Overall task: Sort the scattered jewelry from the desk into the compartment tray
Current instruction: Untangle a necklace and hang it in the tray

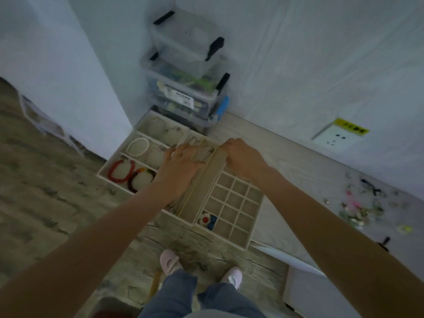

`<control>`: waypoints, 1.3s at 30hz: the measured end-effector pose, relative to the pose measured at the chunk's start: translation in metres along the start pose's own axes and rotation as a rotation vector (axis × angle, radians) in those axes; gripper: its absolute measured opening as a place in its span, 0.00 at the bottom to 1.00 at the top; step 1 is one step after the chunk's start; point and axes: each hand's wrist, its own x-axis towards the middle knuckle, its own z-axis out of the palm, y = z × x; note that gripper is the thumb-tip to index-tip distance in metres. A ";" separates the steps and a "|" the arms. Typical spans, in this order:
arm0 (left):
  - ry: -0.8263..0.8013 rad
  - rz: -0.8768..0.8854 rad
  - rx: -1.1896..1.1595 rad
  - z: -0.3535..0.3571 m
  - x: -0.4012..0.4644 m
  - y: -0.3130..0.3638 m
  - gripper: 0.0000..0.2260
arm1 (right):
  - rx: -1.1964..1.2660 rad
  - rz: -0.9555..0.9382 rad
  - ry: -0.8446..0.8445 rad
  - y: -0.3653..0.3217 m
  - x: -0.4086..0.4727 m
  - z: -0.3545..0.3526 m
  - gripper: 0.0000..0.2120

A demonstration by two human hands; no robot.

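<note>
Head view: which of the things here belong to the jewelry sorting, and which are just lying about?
Part of the job:
- compartment tray
- bracelet tray with pearl bracelet and red bracelet
- scattered jewelry
- left hand, right hand, both at the ring rolls

Lying about:
- stacked plastic boxes
- wall socket

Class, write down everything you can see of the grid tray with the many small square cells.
The grid tray is beige, velvety-looking, split into small square cells, lying flat at the right of the tray set. Most cells look empty; a near corner cell holds a white flower piece beside something blue. The right hand is at its far end.
</note>
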 end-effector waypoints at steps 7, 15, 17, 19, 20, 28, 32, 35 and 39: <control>0.048 0.166 -0.110 -0.025 0.043 0.071 0.18 | 0.199 0.256 0.038 0.060 -0.065 -0.002 0.27; 0.023 0.345 -0.127 -0.020 0.083 0.200 0.15 | 0.281 0.551 0.096 0.160 -0.175 0.043 0.25; -0.007 0.371 -0.153 -0.011 0.092 0.232 0.15 | 0.272 0.630 0.083 0.186 -0.201 0.058 0.24; -0.027 0.400 -0.147 -0.002 0.100 0.264 0.15 | 0.330 0.714 0.095 0.212 -0.224 0.070 0.24; -0.037 0.421 -0.137 0.002 0.105 0.278 0.15 | 0.365 0.750 0.097 0.223 -0.235 0.075 0.24; -0.100 0.492 -0.065 0.041 0.120 0.352 0.20 | 0.419 0.669 -0.033 0.275 -0.278 0.105 0.29; -0.081 0.388 -0.217 0.055 0.120 0.361 0.21 | 0.400 0.652 0.044 0.278 -0.284 0.115 0.27; -0.055 0.329 -0.245 0.057 0.119 0.366 0.22 | 0.376 0.648 0.104 0.280 -0.283 0.117 0.27; 0.042 0.287 -0.239 0.056 0.113 0.377 0.21 | 0.397 0.650 0.102 0.281 -0.282 0.117 0.27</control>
